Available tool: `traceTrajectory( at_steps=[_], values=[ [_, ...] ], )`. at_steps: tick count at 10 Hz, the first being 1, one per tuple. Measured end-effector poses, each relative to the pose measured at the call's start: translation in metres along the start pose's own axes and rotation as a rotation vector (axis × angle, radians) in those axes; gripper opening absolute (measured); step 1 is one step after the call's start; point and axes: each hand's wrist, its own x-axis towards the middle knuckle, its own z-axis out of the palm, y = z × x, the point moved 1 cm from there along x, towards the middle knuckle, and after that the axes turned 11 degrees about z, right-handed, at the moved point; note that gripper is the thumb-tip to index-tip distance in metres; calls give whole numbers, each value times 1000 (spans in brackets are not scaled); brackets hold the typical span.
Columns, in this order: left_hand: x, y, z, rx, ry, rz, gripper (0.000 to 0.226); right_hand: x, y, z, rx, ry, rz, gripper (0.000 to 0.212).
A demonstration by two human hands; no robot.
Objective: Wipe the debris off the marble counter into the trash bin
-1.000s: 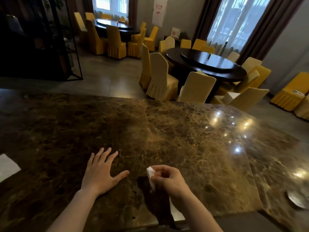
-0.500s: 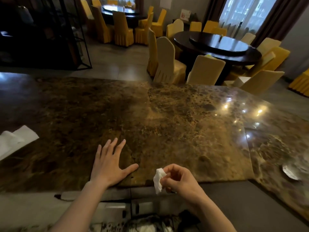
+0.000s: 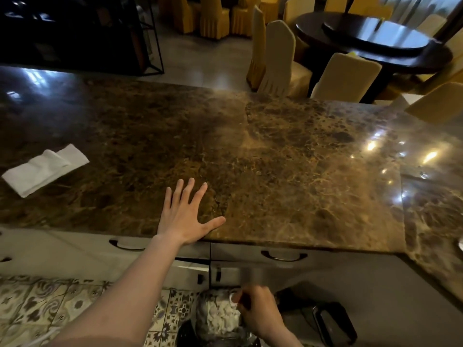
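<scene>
The brown marble counter [image 3: 288,159] fills the middle of the head view. My left hand [image 3: 184,216] lies flat on it near the front edge, fingers spread, holding nothing. Below the counter's edge my right hand [image 3: 258,314] pinches a small crumpled white tissue [image 3: 234,298] over the trash bin [image 3: 215,324], which has a plastic liner with white paper in it. The hand is blurred and hides most of the tissue.
A folded white cloth [image 3: 45,169] lies on the counter at the left. Grey drawers with dark handles [image 3: 283,256] run under the counter. A dark object [image 3: 333,324] sits right of the bin. Patterned floor tiles [image 3: 50,304] are at the lower left. Covered chairs [image 3: 278,58] stand beyond.
My right hand has dropped with the tissue from the counter's front edge down to the trash bin. The view has tilted down. My left hand stays flat on the counter.
</scene>
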Motion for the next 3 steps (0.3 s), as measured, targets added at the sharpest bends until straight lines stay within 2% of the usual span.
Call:
traceTrajectory(
  at_steps=[2,3],
  values=[
    [0,1,-3,7,-6,5,112,4,19,2,-67,-84,31,21],
    [-2,2,-3,21,-3,20,111,-2,17,-26,-50,2,8,15]
  ],
)
